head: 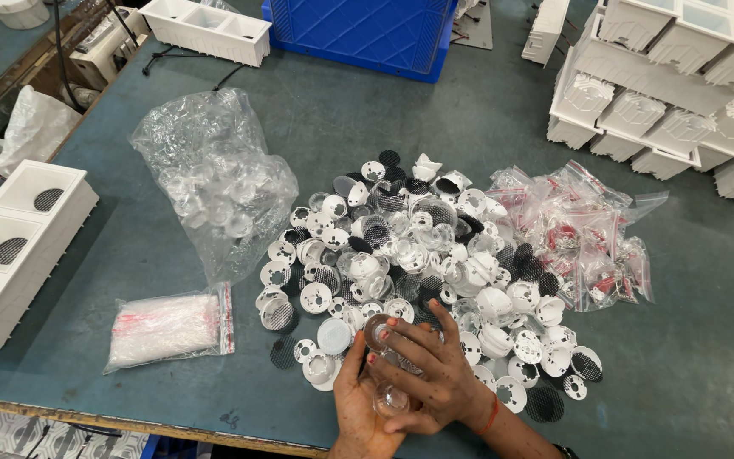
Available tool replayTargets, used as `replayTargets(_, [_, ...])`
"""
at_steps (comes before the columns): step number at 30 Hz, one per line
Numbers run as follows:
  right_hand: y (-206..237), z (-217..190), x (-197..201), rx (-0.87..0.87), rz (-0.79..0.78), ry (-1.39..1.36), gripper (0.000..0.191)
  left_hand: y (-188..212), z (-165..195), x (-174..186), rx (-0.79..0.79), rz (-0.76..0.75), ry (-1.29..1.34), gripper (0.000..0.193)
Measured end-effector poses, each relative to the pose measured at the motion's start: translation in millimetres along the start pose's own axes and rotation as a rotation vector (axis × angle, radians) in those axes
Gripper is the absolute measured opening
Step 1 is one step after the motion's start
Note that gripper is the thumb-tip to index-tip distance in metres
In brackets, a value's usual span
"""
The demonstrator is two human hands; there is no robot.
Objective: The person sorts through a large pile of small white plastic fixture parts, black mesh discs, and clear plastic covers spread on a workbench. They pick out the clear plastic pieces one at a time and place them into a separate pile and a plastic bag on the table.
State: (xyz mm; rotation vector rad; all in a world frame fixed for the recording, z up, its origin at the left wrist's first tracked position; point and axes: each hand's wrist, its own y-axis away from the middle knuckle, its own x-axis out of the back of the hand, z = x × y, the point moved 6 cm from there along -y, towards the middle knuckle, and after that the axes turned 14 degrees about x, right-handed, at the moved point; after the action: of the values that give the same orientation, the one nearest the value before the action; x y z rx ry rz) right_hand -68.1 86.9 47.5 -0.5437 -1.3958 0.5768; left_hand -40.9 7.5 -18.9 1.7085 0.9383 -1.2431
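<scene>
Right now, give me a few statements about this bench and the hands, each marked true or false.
1. Both hands are together on small clear lenses at the near edge of the table. True.
2. The pile of white cups lies in the middle of the table. True.
3. The blue crate sits at the near edge beside the hands. False: it stands at the far edge.
4. The large clear bag lies right of the pile. False: it lies left of it; the small red-marked bags lie on the right.
5. A flat zip bag lies left of the hands. True.
</scene>
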Motion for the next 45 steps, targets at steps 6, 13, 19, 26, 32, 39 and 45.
replayTargets(6, [2, -1, 4, 0.004, 0.018, 0.004, 0.074, 1, -1, 5, -0.036, -0.003, 0.057, 0.050])
replayTargets(13, [5, -4, 2, -0.005, 0.028, 0.045, 0.071, 4, -3, -16, -0.043, -0.034, -0.089, 0.056])
replayTargets(19, [5, -4, 4, -0.032, 0.072, 0.098, 0.054, 1, -1, -10, -0.039, -0.001, -0.147, 0.045])
replayTargets(26, [4, -3, 3, 0.006, 0.063, 0.125, 0.052, -2, 5, 4, -0.106, 0.095, -0.095, 0.043])
replayTargets(32, [8, -9, 5, 0.032, 0.140, 0.178, 0.051, -3, 6, 9, -0.118, 0.126, -0.047, 0.043])
replayTargets(39, [12, -4, 4, 0.001, 0.187, 0.107, 0.053, -1, 24, -2, -0.110, 0.035, 0.106, 0.035])
replayTargets(45, [12, -6, 0, 0.068, 0.140, 0.097, 0.045, 6, 43, 1, -0.178, 0.087, 0.086, 0.030])
